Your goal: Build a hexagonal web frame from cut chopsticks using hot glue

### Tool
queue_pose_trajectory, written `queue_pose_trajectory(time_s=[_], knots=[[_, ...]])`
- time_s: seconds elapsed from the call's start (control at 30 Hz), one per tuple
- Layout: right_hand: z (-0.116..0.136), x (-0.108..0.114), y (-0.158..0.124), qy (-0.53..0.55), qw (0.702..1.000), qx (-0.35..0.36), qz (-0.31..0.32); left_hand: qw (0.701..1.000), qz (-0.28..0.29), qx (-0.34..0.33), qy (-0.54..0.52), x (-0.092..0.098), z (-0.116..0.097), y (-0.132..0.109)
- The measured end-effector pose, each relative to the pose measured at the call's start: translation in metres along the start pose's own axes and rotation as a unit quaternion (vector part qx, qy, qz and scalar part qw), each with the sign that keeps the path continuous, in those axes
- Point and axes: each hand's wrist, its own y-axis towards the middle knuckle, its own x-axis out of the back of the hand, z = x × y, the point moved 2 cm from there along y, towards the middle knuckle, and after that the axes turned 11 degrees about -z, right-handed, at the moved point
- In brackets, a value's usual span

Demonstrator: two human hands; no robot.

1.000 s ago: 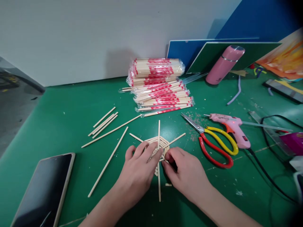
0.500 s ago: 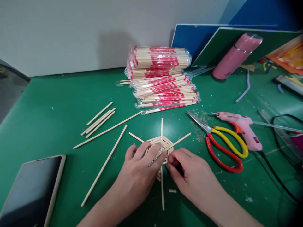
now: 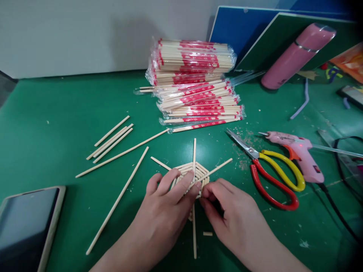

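A web-shaped frame of wooden chopsticks lies on the green table, with long spokes and rings of short pieces. My left hand rests over its left and middle part, fingers bent and pressing on the sticks; the thumb is hidden. At the web's lower right edge, my right hand has thumb and forefinger pinched together. What lies between those fingertips is hidden. A short cut stick piece sits just below, between the hands.
Scissors and a pink glue gun lie at right. Wrapped chopsticks are piled behind, beside a pink bottle. Loose sticks and a phone are at left. Boards lean at the back.
The view has shifted slightly down and closer, so the things at the sides sit farther outward. Both hands keep nearly the same place on the web.
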Motion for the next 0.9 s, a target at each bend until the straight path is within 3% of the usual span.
queue_pose_trajectory(time_s=[0.9], knots=[[0.0001,-0.0007,-0.0041,0.011,1.0,0.003,-0.007,0.999,0.028,0.017,-0.007,0.002,-0.0009,0.0021]])
